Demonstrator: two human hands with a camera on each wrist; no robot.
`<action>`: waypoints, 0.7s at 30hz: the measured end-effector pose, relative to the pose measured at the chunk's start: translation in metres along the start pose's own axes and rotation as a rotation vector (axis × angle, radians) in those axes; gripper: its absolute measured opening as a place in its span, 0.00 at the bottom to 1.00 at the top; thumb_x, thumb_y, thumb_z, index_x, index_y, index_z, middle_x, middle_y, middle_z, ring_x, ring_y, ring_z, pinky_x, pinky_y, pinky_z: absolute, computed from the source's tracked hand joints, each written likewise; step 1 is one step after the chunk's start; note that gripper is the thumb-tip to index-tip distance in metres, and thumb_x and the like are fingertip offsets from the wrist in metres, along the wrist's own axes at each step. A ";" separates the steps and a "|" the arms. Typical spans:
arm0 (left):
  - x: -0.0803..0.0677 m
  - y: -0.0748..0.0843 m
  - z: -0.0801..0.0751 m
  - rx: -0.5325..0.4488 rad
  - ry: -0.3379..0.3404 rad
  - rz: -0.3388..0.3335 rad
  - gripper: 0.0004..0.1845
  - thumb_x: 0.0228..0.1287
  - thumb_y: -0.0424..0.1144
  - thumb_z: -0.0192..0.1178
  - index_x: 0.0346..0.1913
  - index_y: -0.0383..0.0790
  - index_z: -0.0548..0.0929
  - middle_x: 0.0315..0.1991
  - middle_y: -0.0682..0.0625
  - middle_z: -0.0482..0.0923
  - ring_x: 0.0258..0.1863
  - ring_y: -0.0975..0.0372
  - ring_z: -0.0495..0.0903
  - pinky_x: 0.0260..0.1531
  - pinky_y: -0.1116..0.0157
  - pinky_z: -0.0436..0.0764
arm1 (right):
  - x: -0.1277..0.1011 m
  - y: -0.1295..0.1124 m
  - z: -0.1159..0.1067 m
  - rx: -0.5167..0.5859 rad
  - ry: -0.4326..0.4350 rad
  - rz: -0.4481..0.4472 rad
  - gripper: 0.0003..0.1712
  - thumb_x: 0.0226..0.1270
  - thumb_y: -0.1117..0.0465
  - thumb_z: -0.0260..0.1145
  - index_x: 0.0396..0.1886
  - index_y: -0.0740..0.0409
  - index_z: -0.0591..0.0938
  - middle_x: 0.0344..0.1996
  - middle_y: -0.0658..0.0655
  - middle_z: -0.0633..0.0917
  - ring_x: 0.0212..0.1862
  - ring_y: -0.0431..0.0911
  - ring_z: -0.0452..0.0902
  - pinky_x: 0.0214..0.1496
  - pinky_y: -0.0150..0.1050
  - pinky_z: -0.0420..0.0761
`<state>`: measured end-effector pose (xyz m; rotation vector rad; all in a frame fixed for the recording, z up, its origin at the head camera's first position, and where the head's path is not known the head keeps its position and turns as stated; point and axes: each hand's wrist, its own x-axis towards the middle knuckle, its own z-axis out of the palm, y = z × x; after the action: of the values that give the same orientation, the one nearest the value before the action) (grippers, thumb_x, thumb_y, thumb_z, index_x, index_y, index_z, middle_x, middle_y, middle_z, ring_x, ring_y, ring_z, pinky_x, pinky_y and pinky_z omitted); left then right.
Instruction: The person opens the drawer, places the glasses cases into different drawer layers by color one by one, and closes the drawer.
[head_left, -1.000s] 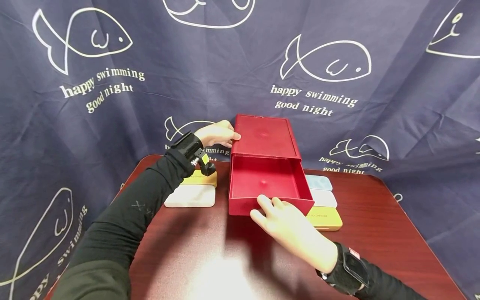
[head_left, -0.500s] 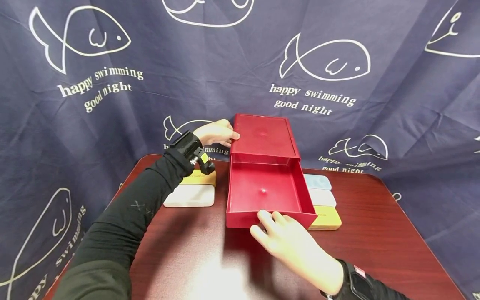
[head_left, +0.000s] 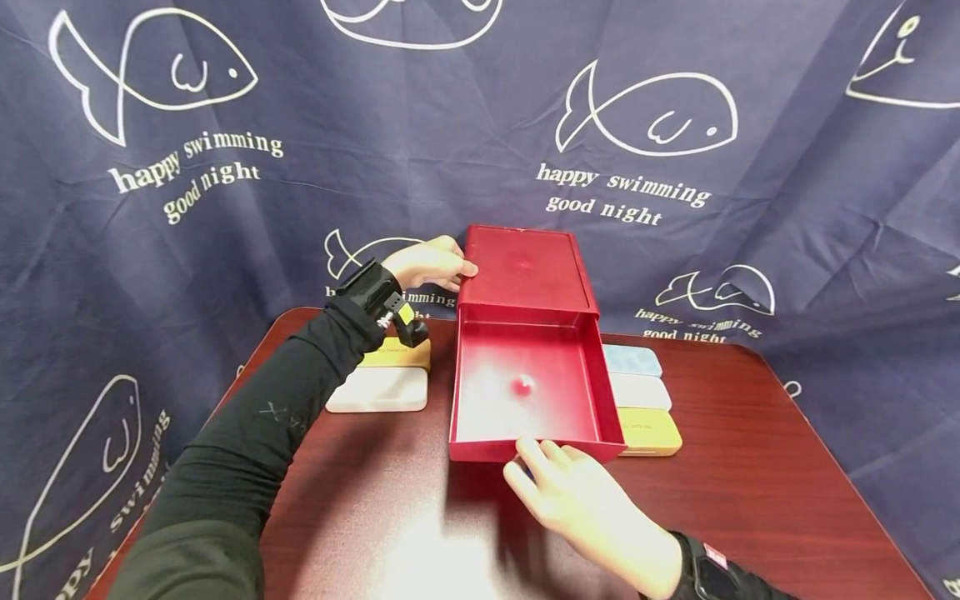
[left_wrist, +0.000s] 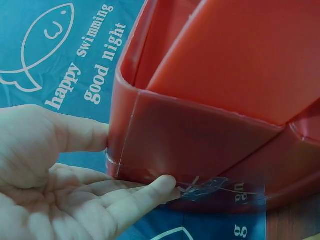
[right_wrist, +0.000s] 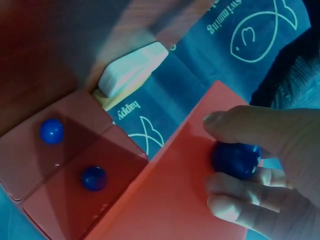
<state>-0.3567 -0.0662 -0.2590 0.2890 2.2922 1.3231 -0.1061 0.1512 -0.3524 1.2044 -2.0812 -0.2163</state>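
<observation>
A red box stands on the dark red table, and its drawer is pulled far out toward me with nothing lying in it. My left hand rests against the box's back left corner. In the left wrist view the left hand has its thumb on the side of the box and its straight fingers along the lower edge. My right hand is at the drawer's front wall. In the right wrist view its thumb and fingers pinch a round dark knob on that wall.
A yellow case and a white case lie left of the box. A light blue case, a white case and a yellow case lie to its right. A navy fish-print cloth hangs behind.
The drawer has slid further out toward me as my right hand drew back with its front. My left hand has stayed on the box's back corner.
</observation>
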 end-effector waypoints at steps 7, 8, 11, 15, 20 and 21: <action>0.003 -0.002 -0.003 0.009 -0.006 0.005 0.06 0.75 0.31 0.52 0.45 0.28 0.75 0.48 0.39 0.78 0.64 0.44 0.78 0.69 0.54 0.74 | -0.003 0.000 0.002 0.017 0.017 0.008 0.18 0.78 0.69 0.38 0.42 0.60 0.77 0.38 0.57 0.77 0.31 0.46 0.74 0.28 0.33 0.77; 0.003 -0.002 -0.003 0.011 -0.005 0.008 0.06 0.75 0.31 0.52 0.44 0.28 0.75 0.47 0.40 0.78 0.64 0.44 0.79 0.69 0.53 0.74 | -0.003 0.000 0.002 0.016 0.017 0.011 0.19 0.78 0.69 0.37 0.42 0.60 0.77 0.38 0.57 0.77 0.31 0.46 0.74 0.28 0.33 0.77; 0.003 -0.001 -0.003 0.015 -0.002 0.015 0.06 0.75 0.31 0.52 0.43 0.28 0.76 0.46 0.40 0.79 0.63 0.44 0.79 0.69 0.53 0.75 | -0.001 0.001 0.002 0.011 0.022 0.015 0.22 0.80 0.68 0.34 0.42 0.60 0.77 0.38 0.57 0.77 0.32 0.46 0.74 0.28 0.33 0.78; 0.003 -0.001 -0.003 0.018 0.002 0.016 0.07 0.75 0.31 0.53 0.44 0.28 0.76 0.46 0.40 0.79 0.63 0.44 0.79 0.68 0.54 0.75 | 0.001 0.002 0.002 0.008 0.019 0.014 0.22 0.79 0.68 0.34 0.42 0.60 0.77 0.38 0.57 0.77 0.31 0.46 0.74 0.29 0.33 0.78; 0.004 -0.002 -0.001 0.008 -0.002 0.006 0.10 0.76 0.31 0.52 0.50 0.25 0.76 0.49 0.39 0.78 0.64 0.44 0.78 0.69 0.54 0.75 | 0.002 0.003 0.002 0.018 0.012 0.009 0.22 0.78 0.67 0.34 0.42 0.60 0.77 0.37 0.57 0.77 0.31 0.45 0.74 0.29 0.33 0.79; 0.004 -0.002 -0.001 0.009 0.000 0.004 0.11 0.76 0.32 0.52 0.51 0.24 0.75 0.50 0.39 0.78 0.64 0.45 0.78 0.69 0.54 0.75 | 0.002 0.003 0.002 0.020 0.012 0.007 0.22 0.78 0.67 0.34 0.42 0.60 0.77 0.37 0.57 0.77 0.32 0.45 0.74 0.30 0.33 0.79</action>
<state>-0.3605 -0.0668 -0.2617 0.2965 2.2992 1.3150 -0.1098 0.1512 -0.3513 1.2078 -2.0815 -0.1846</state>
